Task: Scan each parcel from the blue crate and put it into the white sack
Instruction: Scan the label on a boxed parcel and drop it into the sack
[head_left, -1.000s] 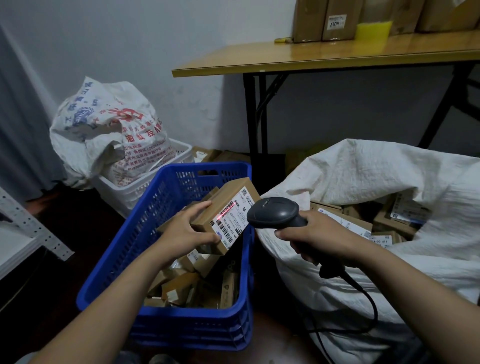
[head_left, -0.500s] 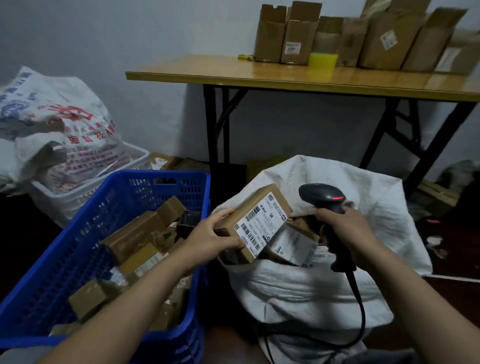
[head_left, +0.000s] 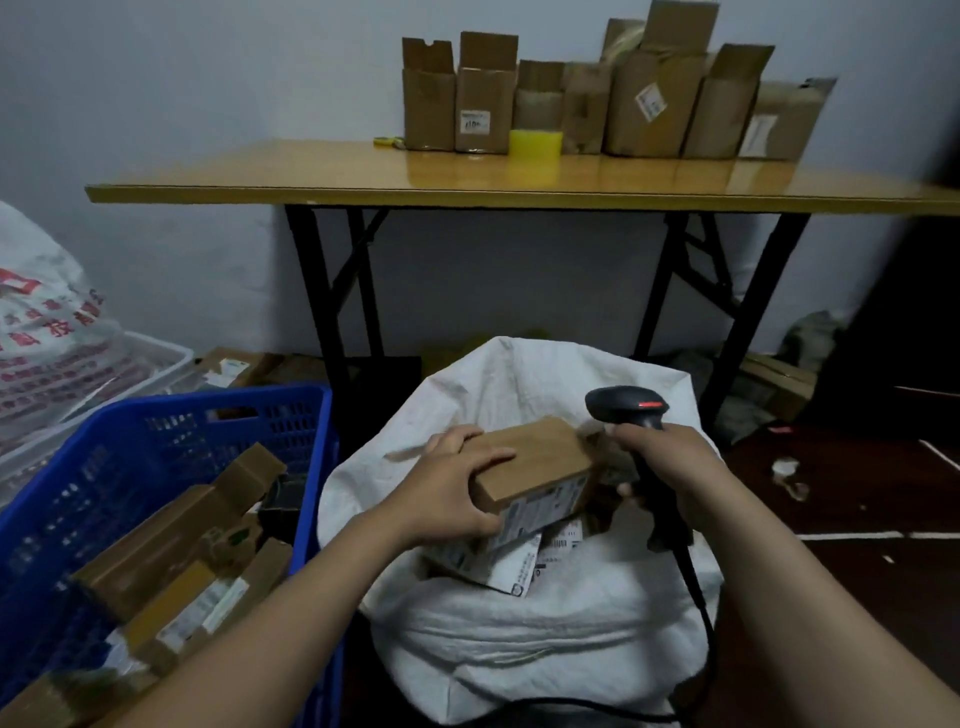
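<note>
Lower centre, left hand (head_left: 447, 493): curled round parcel (head_left: 535, 457) over white sack (head_left: 545, 623), for dropping.
Right hand (head_left: 670, 457): clasping scanner (head_left: 623, 405), held clear.

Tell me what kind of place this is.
Likely a small parcel-sorting back room: barcode scanner in the right hand, blue crate of labelled parcels, white sack holding more, cartons lined on a folding table.
</note>
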